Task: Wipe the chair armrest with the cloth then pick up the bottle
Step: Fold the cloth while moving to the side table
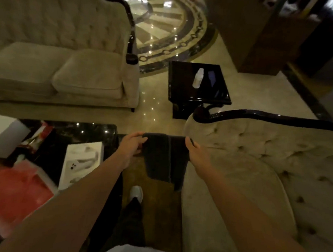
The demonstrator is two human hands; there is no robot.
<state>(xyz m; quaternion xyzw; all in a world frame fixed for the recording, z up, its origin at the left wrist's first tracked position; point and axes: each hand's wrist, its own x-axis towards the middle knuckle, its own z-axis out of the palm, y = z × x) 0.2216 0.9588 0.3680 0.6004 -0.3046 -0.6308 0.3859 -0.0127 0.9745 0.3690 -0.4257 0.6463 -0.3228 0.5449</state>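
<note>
View: looking down from head height over 2 bare forearms, dim warm light, some blur.
Cloth (163, 156): dark, stretched level between both hands, loose ends hanging down toward the floor.
Left hand (132, 146): closed on the cloth's left top edge, fingers curled over it.
Right hand (194, 150): closed on the cloth's right top edge, thumb on the near side, just beside the front of the chair.
Chair (256, 169): beige, button-tufted, filling the right side.
Armrest (245, 115): glossy black curved rail along the chair's far edge, ending in a rounded knob; cloth held near it but apart from it.
Bottle (198, 77): white, standing on the small table beyond the chair, well apart from both hands.
Small table (180, 82): black, square, glossy; 1 blue item (211, 78) next to the bottle, too blurred to identify.
Sofa (64, 66): beige, tufted back, 2 seat cushions, upper left.
Low table (96, 130): black, lower left, holding a white box (80, 165) and red packaging (17, 191).
Floor (154, 113): polished pale stone with a dark circular inlay further off.
Below: 1 white shoe (136, 193) and a dark trouser leg.
</note>
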